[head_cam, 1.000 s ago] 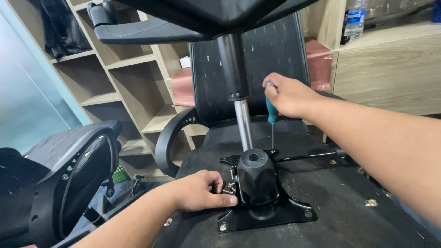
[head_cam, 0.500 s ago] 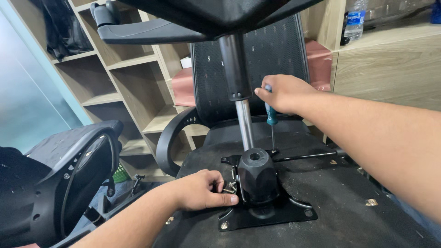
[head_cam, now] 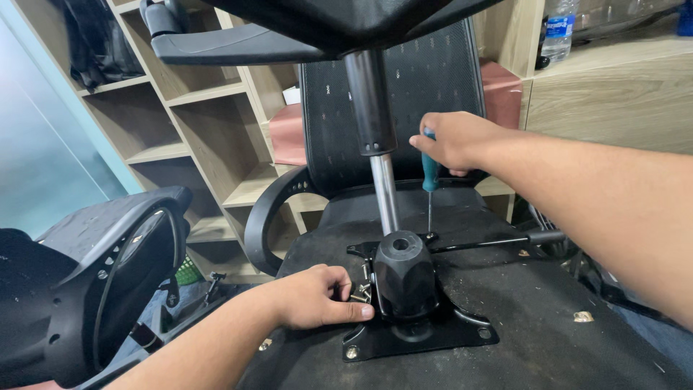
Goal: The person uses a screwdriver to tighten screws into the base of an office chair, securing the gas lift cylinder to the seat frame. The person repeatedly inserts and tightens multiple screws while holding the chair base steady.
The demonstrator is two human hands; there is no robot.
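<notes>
An office chair seat (head_cam: 548, 318) lies upside down, its black underside dusty. A black tilt mechanism (head_cam: 406, 278) is mounted on a base plate (head_cam: 426, 336), with the gas cylinder (head_cam: 382, 191) rising from it. My right hand (head_cam: 451, 139) grips a teal-handled screwdriver (head_cam: 430, 173) held upright, its tip down at the far edge of the plate. My left hand (head_cam: 314, 296) rests against the mechanism's left side, fingers curled around small metal screws (head_cam: 359, 292).
Another black mesh chair (head_cam: 390, 108) stands behind. Wooden shelving (head_cam: 195, 108) fills the back left, a wooden counter (head_cam: 613, 94) with a water bottle (head_cam: 556, 32) the right. Black chair parts (head_cam: 94, 274) lie at left. A loose screw (head_cam: 583, 316) sits on the seat.
The right hand and screwdriver shifted slightly, staying over the plate's far edge. My left hand stays at the mechanism.
</notes>
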